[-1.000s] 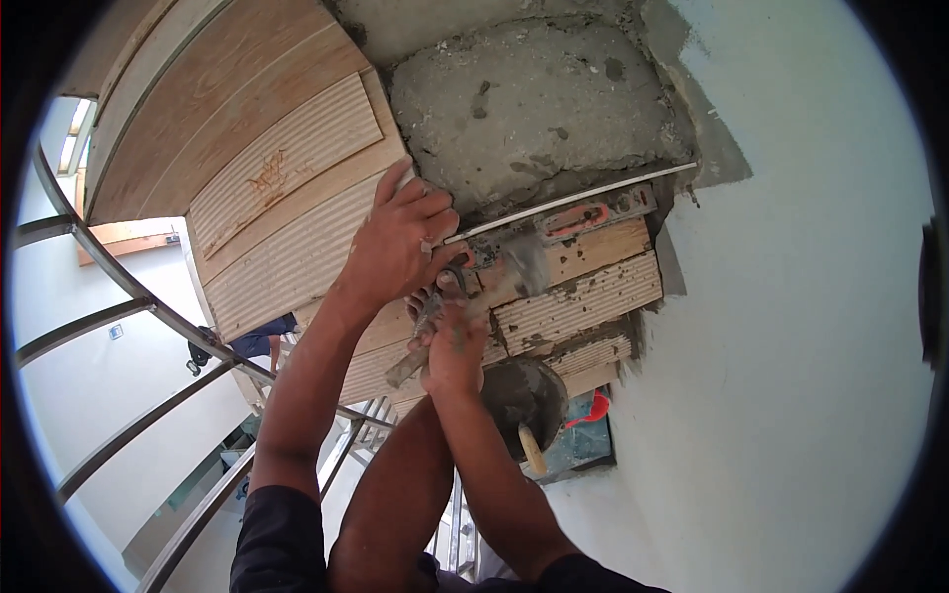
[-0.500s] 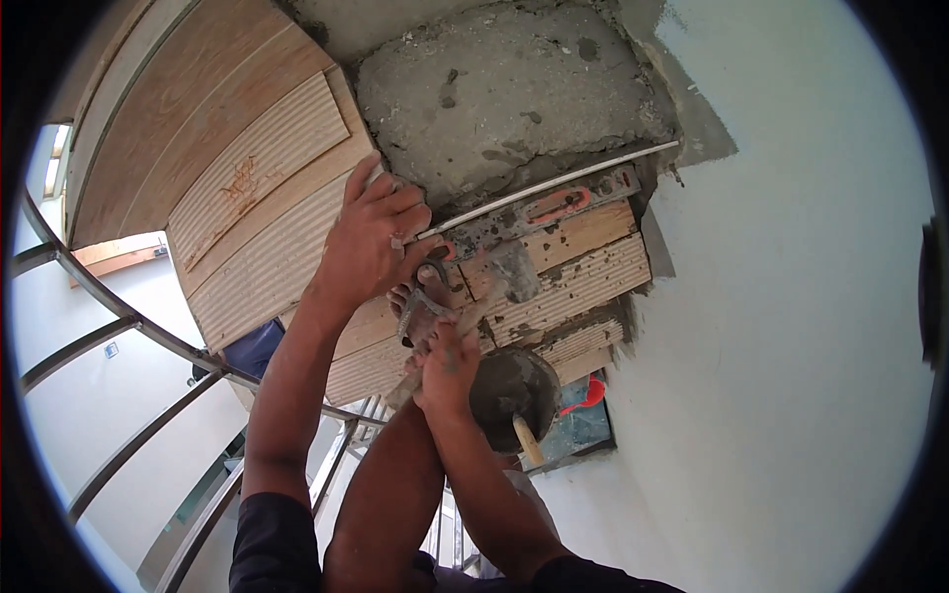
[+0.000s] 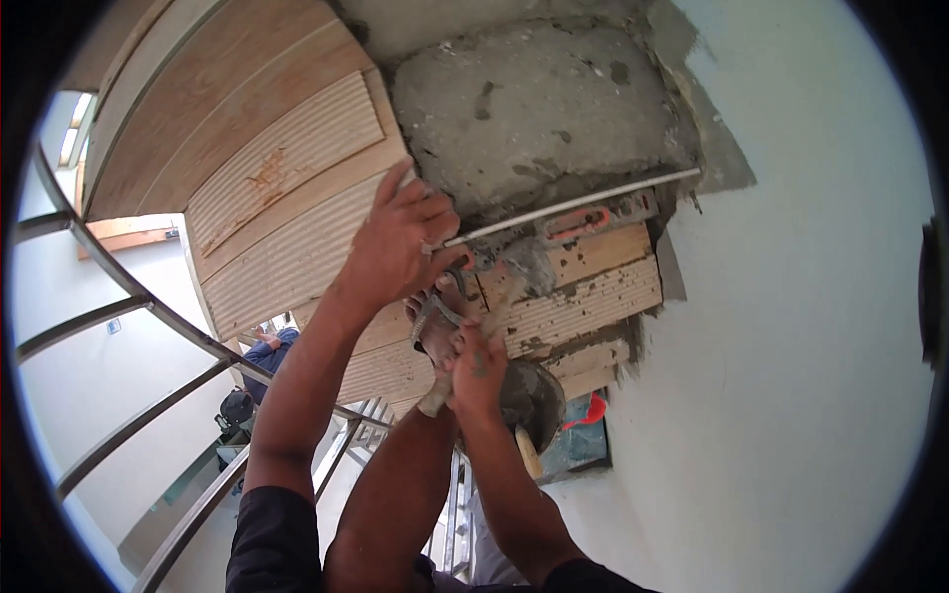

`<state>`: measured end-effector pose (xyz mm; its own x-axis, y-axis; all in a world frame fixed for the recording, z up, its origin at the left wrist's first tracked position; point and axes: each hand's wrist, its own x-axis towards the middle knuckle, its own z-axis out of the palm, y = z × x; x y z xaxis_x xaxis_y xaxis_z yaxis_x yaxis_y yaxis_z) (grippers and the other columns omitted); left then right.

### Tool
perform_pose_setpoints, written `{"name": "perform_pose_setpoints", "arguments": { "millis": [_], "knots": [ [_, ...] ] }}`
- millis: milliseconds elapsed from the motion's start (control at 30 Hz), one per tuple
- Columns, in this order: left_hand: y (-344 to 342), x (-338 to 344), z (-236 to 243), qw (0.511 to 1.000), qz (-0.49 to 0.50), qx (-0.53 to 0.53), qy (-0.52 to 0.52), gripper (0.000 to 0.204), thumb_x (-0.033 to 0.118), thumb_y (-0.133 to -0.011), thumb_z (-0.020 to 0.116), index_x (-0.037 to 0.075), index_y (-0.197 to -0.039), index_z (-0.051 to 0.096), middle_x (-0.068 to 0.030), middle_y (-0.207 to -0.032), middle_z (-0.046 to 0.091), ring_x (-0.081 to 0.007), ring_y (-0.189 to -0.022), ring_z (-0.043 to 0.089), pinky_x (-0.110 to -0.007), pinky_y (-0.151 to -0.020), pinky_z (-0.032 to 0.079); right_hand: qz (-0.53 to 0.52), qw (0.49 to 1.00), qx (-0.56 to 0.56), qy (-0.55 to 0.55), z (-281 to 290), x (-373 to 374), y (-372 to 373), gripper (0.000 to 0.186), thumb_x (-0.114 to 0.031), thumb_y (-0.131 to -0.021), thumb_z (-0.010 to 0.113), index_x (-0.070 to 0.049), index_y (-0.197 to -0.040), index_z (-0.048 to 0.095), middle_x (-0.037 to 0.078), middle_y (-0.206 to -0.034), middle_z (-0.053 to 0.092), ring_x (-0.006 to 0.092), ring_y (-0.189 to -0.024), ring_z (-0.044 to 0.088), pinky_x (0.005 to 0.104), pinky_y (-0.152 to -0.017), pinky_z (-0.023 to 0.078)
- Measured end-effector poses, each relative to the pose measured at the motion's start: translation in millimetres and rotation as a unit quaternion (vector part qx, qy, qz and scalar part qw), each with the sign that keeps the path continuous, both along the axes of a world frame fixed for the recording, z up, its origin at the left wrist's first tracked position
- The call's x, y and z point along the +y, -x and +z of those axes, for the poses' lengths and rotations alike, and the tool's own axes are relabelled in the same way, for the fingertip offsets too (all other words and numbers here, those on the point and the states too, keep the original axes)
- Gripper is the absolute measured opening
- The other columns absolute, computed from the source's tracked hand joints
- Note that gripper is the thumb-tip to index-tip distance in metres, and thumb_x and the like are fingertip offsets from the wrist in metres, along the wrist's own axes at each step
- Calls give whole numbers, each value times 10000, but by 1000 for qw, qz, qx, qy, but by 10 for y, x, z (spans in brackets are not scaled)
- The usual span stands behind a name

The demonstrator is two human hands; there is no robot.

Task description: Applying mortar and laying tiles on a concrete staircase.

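Observation:
My left hand (image 3: 400, 242) is at the corner of the ribbed tiles, its fingers bent and its thumb below, closed on the near end of a thin pale strip (image 3: 583, 204). The strip runs right along the edge of a rough grey mortar bed (image 3: 544, 119). Just below it lies a mortar-spattered spirit level (image 3: 603, 219) with orange-rimmed openings. My right hand (image 3: 478, 371) is wrapped round the pale handle (image 3: 435, 397) of a tool. The tool's greyish head (image 3: 529, 272) is blurred over the tiles, so its kind is unclear. My sandalled foot (image 3: 435, 326) stands between my hands.
Ribbed, wood-coloured tiles (image 3: 583, 296) form steps. Below my right hand sits a dark bucket (image 3: 539, 395) with mortar and a wooden-handled tool (image 3: 527, 453). A red object (image 3: 591, 410) lies beyond it. A metal railing (image 3: 148, 296) curves at left; a white wall (image 3: 791, 346) rises at right.
The scene has shifted rightward in the picture. My left hand keeps its place at the strip's end. The tool in my right hand has moved slightly and its head is more blurred.

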<state>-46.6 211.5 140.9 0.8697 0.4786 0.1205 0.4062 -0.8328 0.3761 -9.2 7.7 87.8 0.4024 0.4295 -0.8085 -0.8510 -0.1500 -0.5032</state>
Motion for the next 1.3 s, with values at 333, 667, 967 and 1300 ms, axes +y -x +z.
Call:
{"name": "perform_pose_setpoints", "arguments": {
  "millis": [333, 667, 967, 1300],
  "knots": [
    [26, -17, 3, 1000, 19, -23, 5, 360, 317, -759, 880, 57, -958, 730, -92, -1068, 716, -265, -1167, 644, -531, -1272, 334, -20, 996, -54, 65, -4, -609, -565, 165, -254, -1018, 662, -139, -1066, 553, -23, -735, 457, 108, -532, 465, 298, -472, 418],
    [15, 31, 57, 999, -3, -26, 36, 263, 264, -765, 862, 71, -873, 721, -38, -954, 678, -254, -1076, 634, -557, -1259, 322, -66, 998, 0, -19, 454, 52, -236, 99, -138, -1013, 594, -136, -1053, 504, -13, -726, 470, 102, -470, 466, 294, -423, 429],
    [24, 48, 77, 999, -1, -22, 43, 262, 231, -725, 866, 81, -873, 710, -43, -939, 667, -259, -1074, 634, -570, -1253, 319, 31, 1000, -4, 2, 244, -242, -465, 125, -130, -1012, 600, -104, -1092, 507, 5, -732, 478, 110, -464, 449, 290, -424, 424],
    [-10, 17, 94, 999, 20, -16, 28, 270, 264, -776, 854, 68, -923, 739, -70, -999, 705, -261, -1088, 641, -566, -1268, 325, -26, 961, -253, 105, -912, -1085, -1177, 235, -257, -1020, 663, -103, -1042, 486, 7, -772, 514, 84, -560, 502, 263, -443, 424]
  ]
}}
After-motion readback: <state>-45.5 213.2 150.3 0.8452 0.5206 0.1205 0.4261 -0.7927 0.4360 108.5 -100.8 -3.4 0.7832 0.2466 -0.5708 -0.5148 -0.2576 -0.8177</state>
